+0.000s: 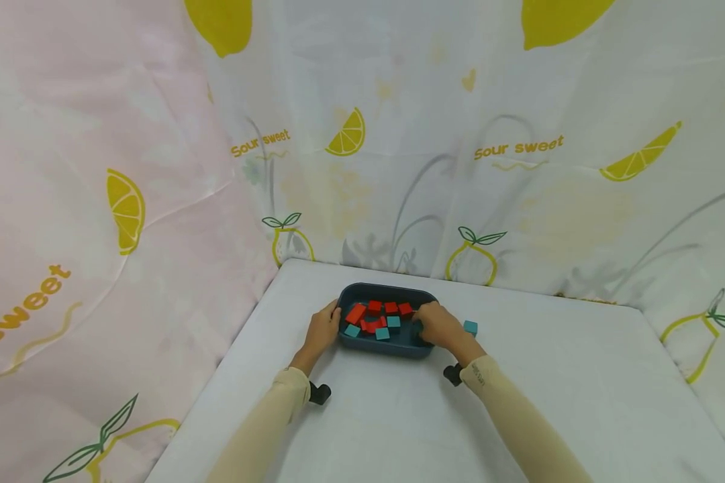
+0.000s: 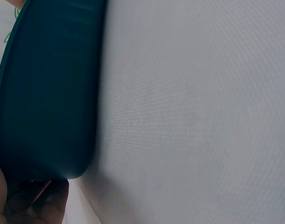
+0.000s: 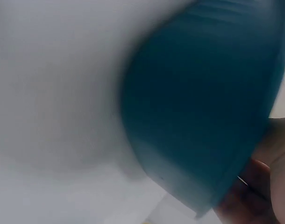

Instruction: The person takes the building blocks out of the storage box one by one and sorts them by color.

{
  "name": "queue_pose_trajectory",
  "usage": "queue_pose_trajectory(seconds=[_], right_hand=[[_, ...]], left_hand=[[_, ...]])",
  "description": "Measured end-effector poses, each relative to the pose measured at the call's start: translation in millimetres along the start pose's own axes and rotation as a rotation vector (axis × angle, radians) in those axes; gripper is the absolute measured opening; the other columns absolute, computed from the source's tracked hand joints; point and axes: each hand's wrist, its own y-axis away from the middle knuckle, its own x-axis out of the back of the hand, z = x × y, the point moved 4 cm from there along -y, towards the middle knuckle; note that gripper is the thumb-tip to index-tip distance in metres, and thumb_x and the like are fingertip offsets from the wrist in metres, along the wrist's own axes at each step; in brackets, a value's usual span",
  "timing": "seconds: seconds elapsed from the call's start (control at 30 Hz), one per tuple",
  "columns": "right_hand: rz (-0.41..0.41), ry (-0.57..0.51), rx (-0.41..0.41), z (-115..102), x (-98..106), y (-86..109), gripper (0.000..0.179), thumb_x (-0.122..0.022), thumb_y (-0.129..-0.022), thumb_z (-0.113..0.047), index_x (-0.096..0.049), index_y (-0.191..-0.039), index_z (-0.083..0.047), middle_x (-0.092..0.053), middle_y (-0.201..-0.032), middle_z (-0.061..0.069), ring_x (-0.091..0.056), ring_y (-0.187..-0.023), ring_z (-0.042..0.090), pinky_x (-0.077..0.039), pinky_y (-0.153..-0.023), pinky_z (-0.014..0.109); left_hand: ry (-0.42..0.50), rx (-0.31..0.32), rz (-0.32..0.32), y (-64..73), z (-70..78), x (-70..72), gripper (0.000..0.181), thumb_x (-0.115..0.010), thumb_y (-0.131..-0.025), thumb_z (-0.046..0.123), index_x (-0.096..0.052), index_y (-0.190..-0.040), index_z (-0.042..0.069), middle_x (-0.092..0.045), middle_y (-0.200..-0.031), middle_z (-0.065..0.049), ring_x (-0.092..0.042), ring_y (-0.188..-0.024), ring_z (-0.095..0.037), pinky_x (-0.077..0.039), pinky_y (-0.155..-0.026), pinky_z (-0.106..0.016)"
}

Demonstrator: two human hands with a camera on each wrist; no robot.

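A dark blue-green rectangular bin (image 1: 374, 347) stands on the white table with red and light-blue blocks inside. My left hand (image 1: 322, 330) grips its left end; in the left wrist view its fingers (image 2: 49, 200) lie against the outside of that end. My right hand (image 1: 441, 325) reaches over the right end, fingers bent down inside. In the right wrist view, that hand (image 3: 254, 182) shows past the rim, with the bin wall (image 3: 194, 107) in front. I cannot tell whether its fingers pinch a block. Red blocks (image 1: 374, 306) and light-blue blocks (image 1: 382, 333) lie left of them.
Light-blue blocks (image 1: 470, 327) sit on the table just right of my right hand, partly hidden by it. White table surface (image 1: 387, 422) extends around the bin. A lemon-print cloth (image 1: 387, 201) hangs behind the table, and a pinkish one (image 1: 175, 221) hangs at the left.
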Motion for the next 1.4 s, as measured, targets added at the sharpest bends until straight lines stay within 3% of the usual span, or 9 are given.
queue_pose_trajectory(seconds=[0.13,0.4,0.57,0.73,1.13,1.4], right_hand=[[0.059,-0.028,0.016,1.6,12.1,2.9,0.028,-0.075,-0.074,0.007,-0.074,-0.102,0.003,-0.071,-0.104,0.012,-0.064,-0.099,0.028,-0.054,-0.086,0.043],[0.198,-0.002,0.102,12.9,42.6,13.8,0.030,-0.076,-0.073,0.007,-0.073,-0.103,0.006,-0.072,-0.098,0.014,-0.066,-0.094,0.030,-0.055,-0.082,0.042],[0.223,0.009,0.083,24.4,57.7,24.2,0.027,-0.077,-0.076,0.006,-0.072,-0.102,0.007,-0.071,-0.098,0.016,-0.066,-0.093,0.032,-0.054,-0.082,0.043],[0.216,0.008,0.009,40.6,65.9,37.0,0.030,-0.075,-0.078,0.005,-0.070,-0.107,0.009,-0.070,-0.103,0.020,-0.064,-0.098,0.036,-0.053,-0.086,0.047],[0.143,0.027,-0.126,78.8,53.6,69.1,0.027,-0.066,-0.076,0.012,-0.070,-0.103,0.011,-0.068,-0.102,0.024,-0.063,-0.100,0.040,-0.052,-0.086,0.049],[0.117,0.028,-0.137,96.2,34.5,76.3,0.025,-0.067,-0.075,0.015,-0.071,-0.099,0.010,-0.070,-0.099,0.022,-0.065,-0.097,0.040,-0.053,-0.085,0.049]], left_hand=[[-0.006,-0.006,0.003,0.6,0.0,-0.5,0.035,-0.050,-0.101,0.006,-0.054,-0.131,-0.011,-0.058,-0.128,-0.026,-0.056,-0.119,-0.037,-0.045,-0.099,-0.050],[-0.014,-0.015,0.003,-0.3,-0.7,-1.0,0.035,-0.049,-0.101,0.007,-0.054,-0.131,-0.010,-0.059,-0.127,-0.026,-0.057,-0.118,-0.037,-0.046,-0.098,-0.049],[0.000,0.012,-0.005,-1.3,-2.1,-0.9,0.036,-0.050,-0.101,0.008,-0.054,-0.132,-0.010,-0.058,-0.128,-0.025,-0.056,-0.120,-0.036,-0.045,-0.100,-0.049],[-0.008,0.030,-0.007,-2.9,-3.5,-0.8,0.037,-0.049,-0.102,0.010,-0.053,-0.133,-0.009,-0.057,-0.130,-0.025,-0.055,-0.122,-0.035,-0.043,-0.101,-0.048],[-0.002,0.042,0.004,-1.8,-2.6,1.1,0.037,-0.050,-0.101,0.011,-0.054,-0.132,-0.008,-0.058,-0.129,-0.024,-0.056,-0.120,-0.035,-0.044,-0.100,-0.049],[0.001,0.040,-0.010,-0.4,-2.5,-0.6,0.036,-0.051,-0.101,0.010,-0.056,-0.131,-0.008,-0.059,-0.127,-0.025,-0.058,-0.117,-0.034,-0.046,-0.097,-0.049]])
